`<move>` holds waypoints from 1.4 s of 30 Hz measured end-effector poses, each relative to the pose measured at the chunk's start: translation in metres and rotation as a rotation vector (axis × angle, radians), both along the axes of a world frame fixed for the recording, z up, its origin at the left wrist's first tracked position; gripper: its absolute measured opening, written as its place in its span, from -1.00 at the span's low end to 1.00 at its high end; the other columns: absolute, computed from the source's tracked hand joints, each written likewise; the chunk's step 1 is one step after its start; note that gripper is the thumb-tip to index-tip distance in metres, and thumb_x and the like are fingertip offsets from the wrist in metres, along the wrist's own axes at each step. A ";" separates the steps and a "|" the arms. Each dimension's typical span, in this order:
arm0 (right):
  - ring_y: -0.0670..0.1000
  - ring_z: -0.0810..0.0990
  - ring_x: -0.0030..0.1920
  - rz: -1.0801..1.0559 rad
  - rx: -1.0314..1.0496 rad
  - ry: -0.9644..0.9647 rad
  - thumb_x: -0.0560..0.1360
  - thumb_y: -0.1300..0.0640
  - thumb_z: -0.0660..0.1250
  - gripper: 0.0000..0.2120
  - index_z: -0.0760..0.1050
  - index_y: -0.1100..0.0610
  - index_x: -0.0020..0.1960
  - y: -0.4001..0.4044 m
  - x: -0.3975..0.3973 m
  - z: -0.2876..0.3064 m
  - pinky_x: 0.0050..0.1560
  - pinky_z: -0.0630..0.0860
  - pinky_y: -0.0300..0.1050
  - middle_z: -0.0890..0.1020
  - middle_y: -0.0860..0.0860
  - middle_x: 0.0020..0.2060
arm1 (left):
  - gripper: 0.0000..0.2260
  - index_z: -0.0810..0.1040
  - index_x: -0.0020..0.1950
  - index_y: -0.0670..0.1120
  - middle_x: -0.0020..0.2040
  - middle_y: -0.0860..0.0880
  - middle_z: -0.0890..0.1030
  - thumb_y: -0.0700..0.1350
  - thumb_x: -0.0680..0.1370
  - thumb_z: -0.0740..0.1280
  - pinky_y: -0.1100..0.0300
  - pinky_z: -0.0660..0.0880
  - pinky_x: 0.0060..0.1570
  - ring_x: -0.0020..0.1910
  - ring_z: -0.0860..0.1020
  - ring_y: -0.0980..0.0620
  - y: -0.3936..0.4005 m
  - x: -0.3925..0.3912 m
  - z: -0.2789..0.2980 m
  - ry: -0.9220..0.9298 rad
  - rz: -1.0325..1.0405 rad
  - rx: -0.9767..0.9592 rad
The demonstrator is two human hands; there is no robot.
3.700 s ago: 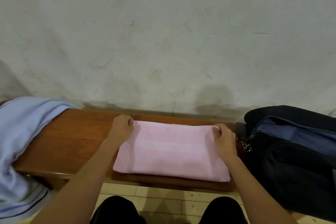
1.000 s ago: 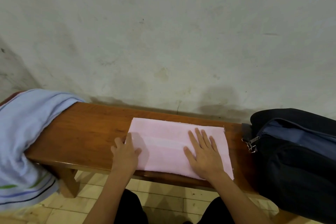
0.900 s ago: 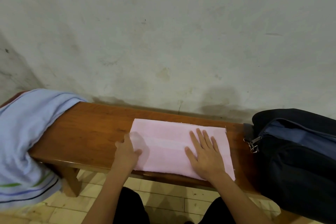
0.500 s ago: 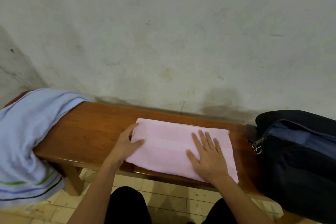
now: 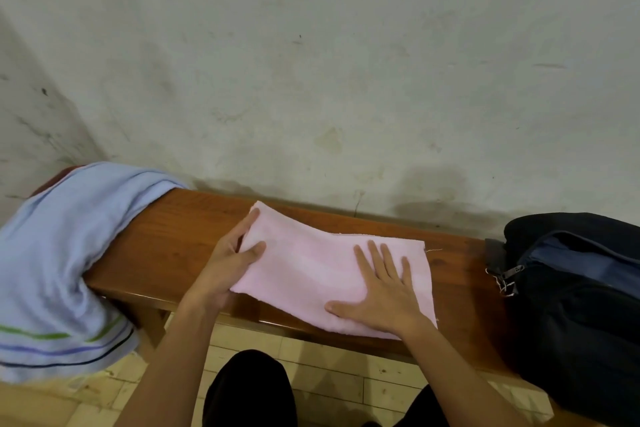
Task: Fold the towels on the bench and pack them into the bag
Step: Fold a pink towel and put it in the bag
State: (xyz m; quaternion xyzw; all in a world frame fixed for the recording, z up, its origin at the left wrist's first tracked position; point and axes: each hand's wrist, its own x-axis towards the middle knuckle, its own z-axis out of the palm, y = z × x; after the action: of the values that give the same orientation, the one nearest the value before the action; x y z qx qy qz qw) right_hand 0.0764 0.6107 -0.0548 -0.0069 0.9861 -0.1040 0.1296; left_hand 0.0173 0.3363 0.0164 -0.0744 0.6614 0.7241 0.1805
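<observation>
The pink towel lies on the wooden bench, its left end pinched and lifted by the left hand; the right hand presses flat on it. Right of the towel sits a dark bag; left, a blue towel drapes over the bench end.

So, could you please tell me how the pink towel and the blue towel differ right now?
The pink towel lies folded in a flat rectangle on the bench; the blue towel is unfolded, draped over the bench's end and hanging down. The pink towel is plain; the blue towel has stripes near its hem. The left hand holds the pink towel's end and the right hand presses it; nothing touches the blue towel. Both are outside the bag.
</observation>
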 end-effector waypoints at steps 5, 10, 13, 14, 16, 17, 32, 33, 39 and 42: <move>0.00 -0.51 0.51 -0.006 -0.015 -0.018 0.20 -0.73 -0.07 0.18 -0.40 -0.12 0.57 -0.026 -0.005 0.002 0.47 -0.45 0.24 -0.46 -0.09 0.51 | -0.45 0.42 0.44 0.21 0.30 0.00 0.55 -0.23 0.54 0.36 0.02 0.62 -0.04 0.18 0.59 -0.11 0.006 0.006 0.024 0.083 0.000 0.187; -0.03 -0.48 0.51 -0.029 -0.047 -0.013 0.35 -0.61 -0.31 -0.05 -0.39 -0.12 0.58 -0.031 -0.012 -0.001 0.50 -0.38 0.25 -0.41 -0.10 0.55 | -0.48 0.45 0.42 0.20 0.28 0.05 0.58 -0.23 0.53 0.35 0.04 0.61 0.00 0.17 0.60 -0.05 0.011 0.013 0.036 0.138 -0.030 0.262; -0.01 -0.48 0.51 -0.026 -0.025 -0.022 0.16 -0.70 -0.33 0.13 -0.40 -0.12 0.57 -0.033 -0.012 -0.001 0.48 -0.40 0.28 -0.43 -0.09 0.53 | -0.48 0.45 0.42 0.21 0.26 0.15 0.57 -0.23 0.54 0.36 0.05 0.60 0.02 0.16 0.60 -0.01 0.020 0.018 0.036 0.159 -0.089 0.202; 0.00 -0.48 0.52 -0.032 -0.025 -0.022 0.11 -0.73 -0.32 0.19 -0.40 -0.12 0.57 -0.035 -0.012 -0.001 0.48 -0.40 0.29 -0.43 -0.09 0.53 | -0.48 0.45 0.42 0.21 0.25 0.17 0.57 -0.24 0.55 0.36 0.06 0.60 0.02 0.15 0.61 0.02 0.024 0.019 0.035 0.158 -0.099 0.201; 0.02 -0.48 0.52 -0.046 -0.034 -0.023 0.04 -0.75 -0.30 0.25 -0.41 -0.11 0.57 -0.038 -0.012 0.002 0.47 -0.38 0.32 -0.42 -0.08 0.54 | -0.48 0.44 0.44 0.19 0.26 0.18 0.56 -0.25 0.55 0.35 0.07 0.60 0.04 0.14 0.61 0.04 0.031 0.020 0.034 0.161 -0.113 0.203; 0.03 -0.48 0.52 -0.049 -0.038 -0.027 0.02 -0.76 -0.31 0.28 -0.41 -0.10 0.57 -0.040 -0.012 0.003 0.47 -0.38 0.33 -0.42 -0.07 0.54 | -0.48 0.43 0.44 0.18 0.28 0.18 0.55 -0.25 0.55 0.35 0.07 0.60 0.04 0.15 0.61 0.04 0.035 0.021 0.034 0.163 -0.120 0.204; 0.04 -0.31 0.58 -0.103 -0.048 0.179 0.25 -0.60 -0.51 0.06 -0.29 -0.05 0.61 -0.049 -0.003 -0.003 0.52 -0.35 0.25 -0.27 -0.04 0.58 | -0.48 0.41 0.44 0.23 0.45 0.11 0.39 -0.25 0.59 0.34 0.05 0.54 0.23 0.29 0.49 0.01 0.080 0.012 0.024 0.201 -0.111 0.097; 0.04 -0.26 0.59 -0.117 -0.048 0.200 0.30 -0.56 -0.52 0.02 -0.25 -0.04 0.62 -0.047 -0.001 -0.002 0.52 -0.36 0.22 -0.22 -0.03 0.59 | -0.47 0.39 0.45 0.24 0.46 0.12 0.36 -0.25 0.60 0.33 0.08 0.53 0.24 0.31 0.47 0.04 0.083 0.011 0.023 0.219 -0.123 0.046; 0.02 -0.19 0.60 -0.243 0.041 0.233 0.48 -0.37 -0.51 -0.17 -0.12 -0.03 0.63 -0.005 0.012 0.005 0.53 -0.34 0.09 -0.06 0.01 0.62 | -0.41 0.26 0.53 0.21 0.42 0.24 0.26 -0.24 0.60 0.31 0.37 0.41 0.15 0.38 0.30 0.19 0.111 0.013 0.013 0.356 -0.263 -0.236; -0.01 -0.19 0.60 -0.280 0.026 0.193 0.44 -0.35 -0.58 -0.15 -0.16 -0.04 0.63 0.016 0.015 0.004 0.53 -0.31 0.06 -0.09 -0.03 0.62 | -0.35 0.16 0.58 0.13 0.47 0.26 0.17 -0.30 0.58 0.29 0.53 0.27 0.10 0.40 0.21 0.28 0.132 0.020 0.003 0.465 -0.390 -0.423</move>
State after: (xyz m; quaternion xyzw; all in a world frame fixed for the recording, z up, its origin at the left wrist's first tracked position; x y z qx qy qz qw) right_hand 0.0911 0.6271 -0.0506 0.1220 0.9866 -0.1069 0.0187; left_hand 0.0377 0.4679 0.0195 0.1839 0.8216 0.5209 0.1404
